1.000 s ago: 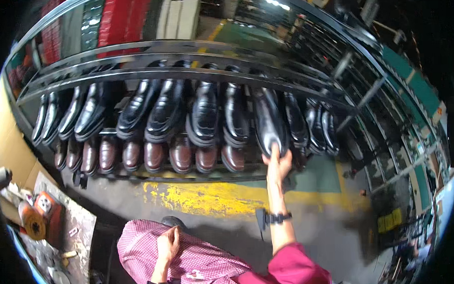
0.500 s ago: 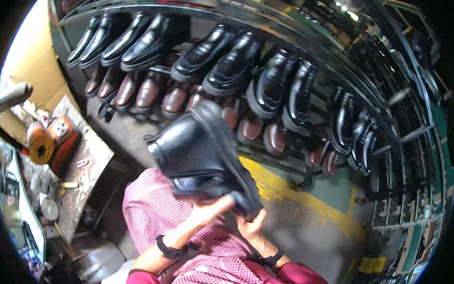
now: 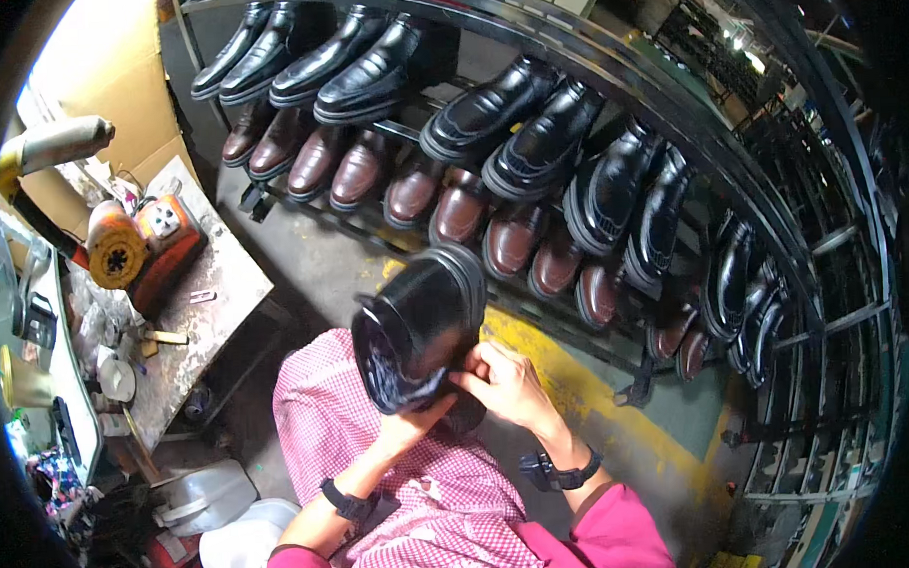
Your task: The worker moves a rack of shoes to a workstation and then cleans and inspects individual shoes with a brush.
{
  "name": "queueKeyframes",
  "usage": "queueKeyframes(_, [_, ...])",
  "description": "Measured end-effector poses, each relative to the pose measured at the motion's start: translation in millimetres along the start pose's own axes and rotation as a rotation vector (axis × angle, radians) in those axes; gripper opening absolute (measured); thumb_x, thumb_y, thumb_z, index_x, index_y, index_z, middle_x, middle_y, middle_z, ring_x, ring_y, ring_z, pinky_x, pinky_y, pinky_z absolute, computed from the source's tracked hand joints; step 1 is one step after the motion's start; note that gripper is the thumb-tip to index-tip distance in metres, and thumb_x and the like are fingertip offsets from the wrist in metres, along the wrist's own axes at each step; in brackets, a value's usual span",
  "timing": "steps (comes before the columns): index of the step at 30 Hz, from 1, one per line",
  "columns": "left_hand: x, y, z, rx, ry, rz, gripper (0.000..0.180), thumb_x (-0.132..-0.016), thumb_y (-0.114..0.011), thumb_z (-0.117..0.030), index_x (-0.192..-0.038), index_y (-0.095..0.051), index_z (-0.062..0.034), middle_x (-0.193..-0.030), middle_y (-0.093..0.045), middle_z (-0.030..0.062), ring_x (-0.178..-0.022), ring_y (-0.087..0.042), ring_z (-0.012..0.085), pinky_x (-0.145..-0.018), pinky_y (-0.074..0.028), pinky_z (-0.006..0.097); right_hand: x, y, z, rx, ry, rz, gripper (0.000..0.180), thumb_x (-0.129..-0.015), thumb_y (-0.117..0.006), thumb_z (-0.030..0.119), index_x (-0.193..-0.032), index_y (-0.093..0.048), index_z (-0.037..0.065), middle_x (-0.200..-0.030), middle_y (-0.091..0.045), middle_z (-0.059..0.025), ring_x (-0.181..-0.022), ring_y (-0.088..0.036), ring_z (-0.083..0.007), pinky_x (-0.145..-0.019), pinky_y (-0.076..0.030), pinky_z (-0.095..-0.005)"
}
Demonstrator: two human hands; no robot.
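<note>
A black leather ankle boot (image 3: 430,305) is held tilted in front of my apron, its dark opening turned partly toward me and the edge of its sole along the far right. My left hand (image 3: 412,431) grips it from below, the thumb lying by the opening; the other fingers are hidden behind the boot. At the boot's right side, my right hand (image 3: 508,384) is closed, thumb and forefinger pinched together against the leather. Whatever lies between those fingertips is too small to make out.
Ahead, a metal rack (image 3: 389,126) carries a row of black boots (image 3: 362,82) above a row of brown shoes (image 3: 411,193). On the left, a worn workbench (image 3: 201,323) holds an orange machine (image 3: 138,250). A white plastic jug (image 3: 207,496) lies by the bench.
The boot has turned so its opening faces me more. My right hand has moved up from its lower end to the side near the opening. My left hand still grips it.
</note>
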State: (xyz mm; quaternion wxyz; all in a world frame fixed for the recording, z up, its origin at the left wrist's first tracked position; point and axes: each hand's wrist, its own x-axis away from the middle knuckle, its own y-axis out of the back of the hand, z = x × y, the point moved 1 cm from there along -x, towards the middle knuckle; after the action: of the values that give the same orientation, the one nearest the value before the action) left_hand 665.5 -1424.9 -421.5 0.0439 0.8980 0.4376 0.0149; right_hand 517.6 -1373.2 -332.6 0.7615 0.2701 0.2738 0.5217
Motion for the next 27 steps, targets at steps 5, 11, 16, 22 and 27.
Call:
queueKeyframes(5, [-0.7,-8.5,-2.8,0.2,-0.088,-0.03,0.056,-0.064,-0.073,-0.009,-0.113,-0.047,-0.0031,-0.11,-0.051,0.0109,-0.101,-0.05,0.0176,-0.086,-0.043,0.032,25.3,-19.6,-36.0,-0.476,-0.155,0.159,0.012,-0.076,-0.06,0.005,-0.085,-0.059,-0.003,-0.075,-0.061,-0.0075,-0.067,-0.056,-0.0127,-0.059,-0.044,-0.0251])
queueKeyframes(11, [-2.2,-5.0,30.8,-0.078,-0.002,-0.069,0.072,-0.066,-0.071,-0.013,-0.125,-0.032,-0.0018,-0.107,-0.054,0.0131,-0.097,-0.054,0.0203,-0.085,-0.043,0.029,26.0,-4.8,28.2,-0.491,-0.176,0.215,0.01,-0.077,-0.061,0.007,-0.079,-0.059,-0.002,-0.062,-0.058,-0.0062,-0.058,-0.052,-0.0076,-0.054,-0.043,-0.0237])
queueKeyframes(16, [-11.4,-12.0,4.9,0.039,-0.06,-0.125,0.039,-0.068,-0.068,-0.012,-0.103,-0.053,-0.0039,-0.099,-0.058,0.0107,-0.09,-0.057,0.024,-0.079,-0.045,0.032,40.6,-3.8,2.8,-0.467,-0.043,-0.152,0.018,-0.074,-0.065,0.013,-0.084,-0.057,0.0,-0.082,-0.058,-0.0081,-0.077,-0.056,-0.017,-0.067,-0.044,-0.0284])
queueKeyframes(22, [-3.4,-38.5,-29.3,0.405,0.181,0.031,0.036,-0.07,-0.064,0.002,-0.103,-0.05,0.0025,-0.096,-0.056,0.0114,-0.088,-0.056,0.0195,-0.078,-0.045,0.029,79.7,-30.4,-26.7,-0.268,-0.167,-0.319,0.093,-0.062,-0.076,0.021,-0.13,-0.018,-0.003,-0.126,-0.034,-0.0203,-0.119,-0.032,-0.0295,-0.099,-0.026,-0.0368])
queueKeyframes(27, [-13.6,-43.8,-83.6,0.355,-0.211,0.471,0.071,-0.076,-0.059,-0.01,-0.133,-0.019,-0.0003,-0.132,-0.031,0.0192,-0.123,-0.03,0.0253,-0.098,-0.029,0.037,106.7,15.1,-36.1,-0.419,-0.199,-0.829,0.084,-0.062,-0.071,0.012,-0.128,-0.022,-0.004,-0.122,-0.037,-0.0135,-0.11,-0.039,-0.0215,-0.094,-0.031,-0.0335])
